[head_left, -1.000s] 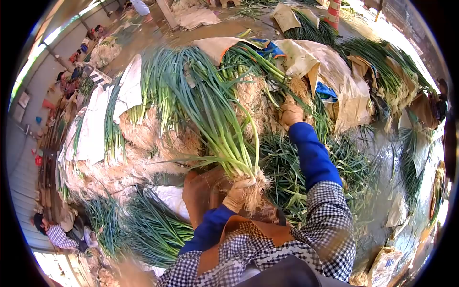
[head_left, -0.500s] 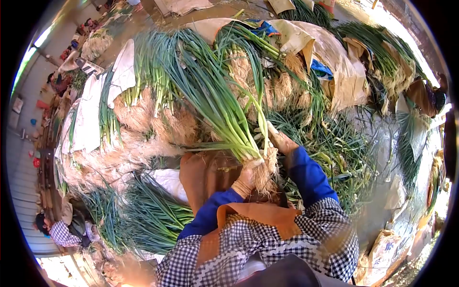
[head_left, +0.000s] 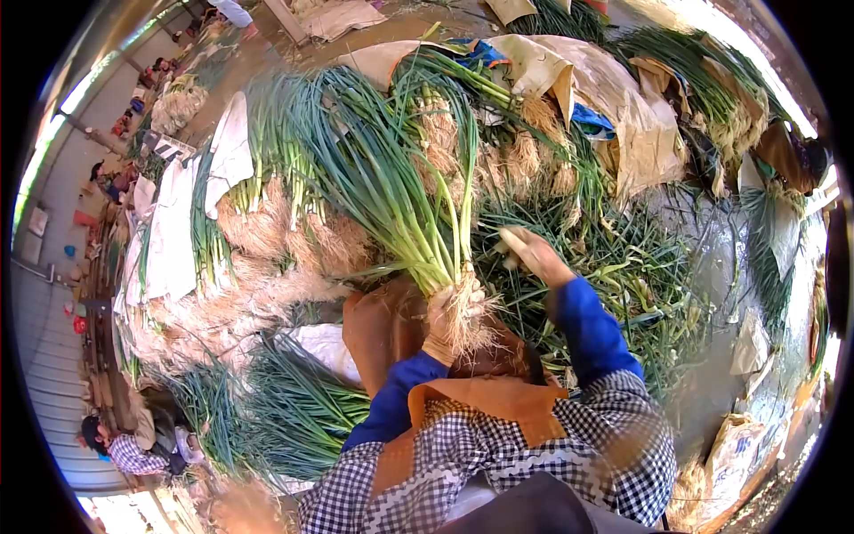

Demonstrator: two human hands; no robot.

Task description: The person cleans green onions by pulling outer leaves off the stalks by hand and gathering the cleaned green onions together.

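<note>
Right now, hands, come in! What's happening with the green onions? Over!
Left hand: gripping the green onion bunch near its roots. Right hand: apart from the bunch, over loose green leaves. Nothing plainly blocking either hand.

Wall, left: grey, ribbed panels (head_left: 58, 378) toward the bottom. Light opening (head_left: 76, 96): long, bright strip at upper left. Floor (head_left: 712, 267): wet, glossy grey at right; brownish toward the top. Post (head_left: 286, 20): one, slanting, top edge. Daylight: strong, right edge.

Bright daylight burns white at both sides and glares off the wet grey floor (head_left: 712, 280) — fisheye curves the edges, smudges blur the bottom.
</note>
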